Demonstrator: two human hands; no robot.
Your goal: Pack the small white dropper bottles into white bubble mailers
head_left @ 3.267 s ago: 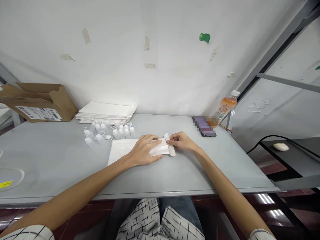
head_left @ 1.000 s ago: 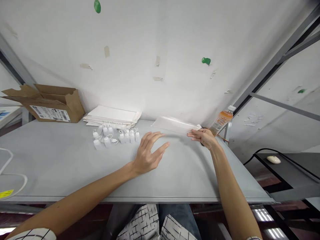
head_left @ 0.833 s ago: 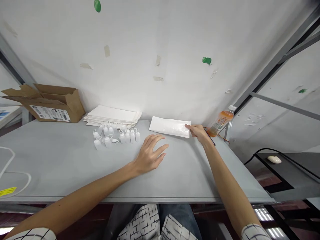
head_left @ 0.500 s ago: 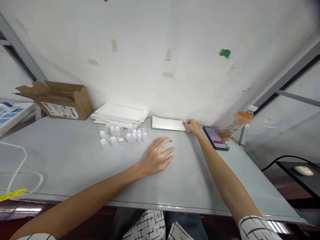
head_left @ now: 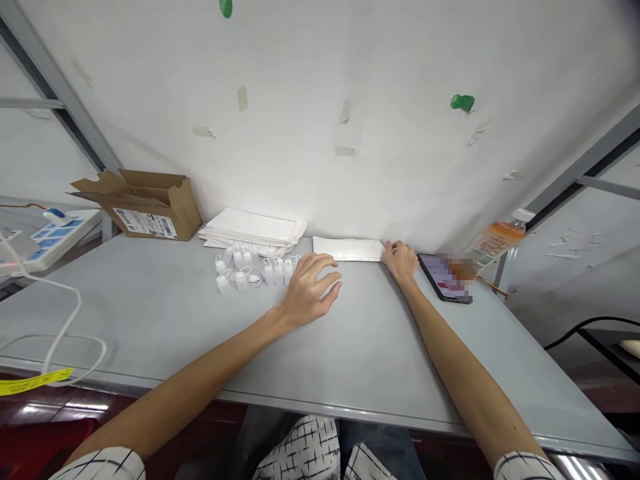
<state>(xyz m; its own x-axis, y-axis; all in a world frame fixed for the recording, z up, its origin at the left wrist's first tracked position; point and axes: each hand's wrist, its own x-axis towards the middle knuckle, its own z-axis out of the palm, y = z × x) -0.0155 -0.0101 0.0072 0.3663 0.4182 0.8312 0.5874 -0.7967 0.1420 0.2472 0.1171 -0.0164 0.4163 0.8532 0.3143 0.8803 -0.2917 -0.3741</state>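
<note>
The person's left hand (head_left: 310,288) rests palm down on the pale grey worktop (head_left: 150,320), its grip open and its fingers spread. It lies near a cluster of small white plastic bottles with looped tethers (head_left: 255,270).

The person's right hand (head_left: 401,261) sits at the rear of the worktop, its fingers curled against the right end of a flat white padded envelope (head_left: 347,249). Whether this grip is closed on the envelope cannot be determined from this view. The envelope lies flat beside the white wall (head_left: 350,80), between the bottles and the right hand.

Behind the bottles is a stack of flat white envelopes (head_left: 253,227). Farther left stands an open brown cardboard box with a printed shipping label (head_left: 150,213). To the right of the right hand lies a black smartphone with a lit screen (head_left: 440,277), partly pixelated. Beyond it stands a clear plastic bottle of orange drink (head_left: 500,241).
</note>
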